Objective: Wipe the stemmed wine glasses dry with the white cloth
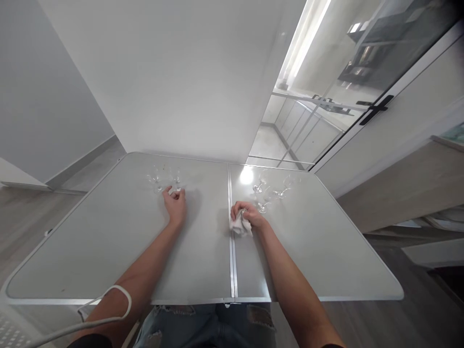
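My left hand (175, 203) rests on the grey folding table (108, 241), its fingers curled round the base of a small clear stemmed glass (177, 182). A second clear glass (156, 181) stands just left of it. My right hand (247, 214) is closed on a crumpled white cloth (240, 226) near the table's centre seam. Three more clear stemmed glasses (272, 192) stand just beyond and to the right of that hand.
A white wall rises behind the table's far edge. A glass sliding door with a black handle (375, 109) stands at the right. A white cable (108, 309) loops over my left forearm near the table's front edge. Wood floor lies on both sides.
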Available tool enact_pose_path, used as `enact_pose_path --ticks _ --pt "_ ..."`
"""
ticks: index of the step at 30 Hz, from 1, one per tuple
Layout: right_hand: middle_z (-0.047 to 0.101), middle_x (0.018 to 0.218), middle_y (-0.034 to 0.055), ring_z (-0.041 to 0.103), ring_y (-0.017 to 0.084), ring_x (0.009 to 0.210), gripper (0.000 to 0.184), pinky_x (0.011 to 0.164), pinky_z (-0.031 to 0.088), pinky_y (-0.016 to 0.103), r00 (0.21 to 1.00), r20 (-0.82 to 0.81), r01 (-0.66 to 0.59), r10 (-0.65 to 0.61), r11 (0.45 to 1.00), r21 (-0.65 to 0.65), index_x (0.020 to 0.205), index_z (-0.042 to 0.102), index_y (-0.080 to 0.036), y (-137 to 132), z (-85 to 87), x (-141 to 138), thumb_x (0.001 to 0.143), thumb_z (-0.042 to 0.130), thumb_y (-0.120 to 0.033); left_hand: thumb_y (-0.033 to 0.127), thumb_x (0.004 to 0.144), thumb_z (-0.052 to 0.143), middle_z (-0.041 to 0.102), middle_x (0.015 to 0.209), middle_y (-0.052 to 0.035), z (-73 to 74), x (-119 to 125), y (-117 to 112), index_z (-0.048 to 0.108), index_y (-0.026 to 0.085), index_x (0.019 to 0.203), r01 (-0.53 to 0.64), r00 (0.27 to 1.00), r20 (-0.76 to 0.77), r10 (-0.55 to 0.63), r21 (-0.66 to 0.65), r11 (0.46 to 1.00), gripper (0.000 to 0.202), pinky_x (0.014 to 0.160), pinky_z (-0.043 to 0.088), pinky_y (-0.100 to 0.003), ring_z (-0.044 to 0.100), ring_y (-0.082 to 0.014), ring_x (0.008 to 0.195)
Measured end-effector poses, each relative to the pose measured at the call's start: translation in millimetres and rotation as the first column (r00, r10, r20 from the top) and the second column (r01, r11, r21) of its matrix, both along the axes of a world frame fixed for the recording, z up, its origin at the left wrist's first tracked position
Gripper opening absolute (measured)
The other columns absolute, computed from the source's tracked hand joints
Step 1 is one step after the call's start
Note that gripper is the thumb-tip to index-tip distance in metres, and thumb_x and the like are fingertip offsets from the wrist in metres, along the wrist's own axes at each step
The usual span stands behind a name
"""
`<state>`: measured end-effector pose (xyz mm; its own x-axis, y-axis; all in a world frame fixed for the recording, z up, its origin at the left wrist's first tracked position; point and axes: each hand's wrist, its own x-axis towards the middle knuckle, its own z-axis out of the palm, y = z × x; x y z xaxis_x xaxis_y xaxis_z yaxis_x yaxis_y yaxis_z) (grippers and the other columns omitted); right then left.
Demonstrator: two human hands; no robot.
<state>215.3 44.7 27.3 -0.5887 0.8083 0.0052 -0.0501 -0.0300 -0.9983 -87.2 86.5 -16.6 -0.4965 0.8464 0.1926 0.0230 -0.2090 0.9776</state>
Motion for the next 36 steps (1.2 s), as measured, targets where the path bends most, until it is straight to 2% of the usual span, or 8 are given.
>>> enact_pose_path --ticks 3,8,13,20,26,29,32,36 --pt "0.064 0.106 0.0104 0.060 0.020 0.079 0.087 0.067 0.048 0.029 0.968 -0.139 0.220 -0.210 0.974 0.060 0.100 0.055 -0.022 -0.9 1.1 -3.7 0.045 0.079 -0.085 0.042 0.083 0.073 0.060 0.077 0.0038 -1.6 -3.4 8.2 0.040 0.020 0.143 -0.026 0.999 0.025 0.027 -0.022 0.999 0.071 0.054 0.043 -0.024 0.053 -0.0099 0.056" --pt "0.063 0.107 0.0059 0.060 0.020 0.087 0.080 0.074 0.048 0.027 0.988 -0.074 0.142 -0.136 0.987 0.079 0.125 0.054 -0.024 -5.4 4.2 -17.2 0.058 0.090 -0.049 0.044 0.079 0.078 0.060 0.077 0.0034 -2.3 -9.8 18.9 0.042 0.023 0.146 0.094 0.990 0.106 -0.089 -0.039 0.995 0.080 0.051 0.040 -0.023 0.052 -0.0087 0.054" --pt "0.064 0.090 0.0044 0.059 0.019 0.080 0.050 0.072 0.048 0.027 0.959 -0.014 0.282 -0.283 0.959 -0.020 0.100 0.066 -0.017 2.9 -17.2 -31.2 0.070 0.079 -0.055 0.049 0.080 0.076 0.055 0.073 0.0045 -2.8 -10.6 22.3 0.057 0.022 0.126 0.095 0.993 0.068 -0.093 -0.038 0.995 0.056 0.049 0.037 -0.023 0.049 -0.0089 0.052" --pt "0.057 0.068 -0.0006 0.050 0.014 0.061 0.050 0.057 0.042 0.025 0.781 -0.072 0.619 -0.621 0.784 -0.053 0.077 0.063 -0.018 12.2 -34.6 -34.2 0.077 0.072 -0.066 0.050 0.090 0.067 0.046 0.072 0.0017 2.9 -1.9 12.9 0.069 0.020 0.099 -0.024 0.970 -0.240 0.021 -0.008 1.000 0.031 0.063 0.038 -0.027 0.042 -0.0134 0.062" --pt "0.070 0.094 0.0042 0.062 0.017 0.084 0.042 0.074 0.050 0.027 0.588 -0.170 0.799 -0.791 0.601 -0.031 0.104 0.069 -0.018 14.9 -22.1 -36.8 0.081 0.073 -0.052 0.047 0.095 0.060 0.058 0.101 -0.0088 10.3 28.2 -7.8 0.067 0.020 0.094 0.128 0.861 -0.507 -0.036 0.149 0.980 0.028 0.082 0.046 -0.033 0.056 -0.0216 0.092" --pt "0.070 0.089 0.0045 0.061 0.018 0.080 0.041 0.072 0.049 0.027 0.466 -0.141 0.883 -0.874 0.470 0.007 0.106 0.070 -0.015 14.7 -18.5 -33.2 0.082 0.073 -0.049 0.045 0.099 0.053 0.068 0.095 -0.0057 11.0 43.4 -19.0 0.064 0.022 0.103 0.329 0.719 -0.645 -0.258 -0.010 0.944 0.026 0.077 0.046 -0.029 0.063 -0.0201 0.088" --pt "0.064 0.075 0.0015 0.056 0.016 0.069 0.037 0.065 0.045 0.027 0.383 -0.088 0.916 -0.920 0.366 0.165 0.097 0.071 -0.013 10.5 -15.6 -27.9 0.085 0.073 -0.048 0.050 0.097 0.058 0.072 0.076 -0.0002 8.3 50.7 -25.2 0.065 0.025 0.105 0.341 0.523 -0.767 -0.372 -0.212 0.916 0.027 0.065 0.040 -0.026 0.065 -0.0179 0.069" --pt "0.068 0.085 0.0025 0.061 0.018 0.076 0.026 0.071 0.048 0.029 0.515 -0.160 0.807 -0.842 0.413 0.422 0.098 0.071 -0.016 2.2 -11.4 -28.1 0.088 0.070 -0.040 0.052 0.092 0.066 0.075 0.075 -0.0012 0.6 50.2 -24.5 0.071 0.026 0.103 0.315 0.406 -0.872 -0.272 -0.146 0.938 0.029 0.060 0.037 -0.026 0.067 -0.0179 0.066"
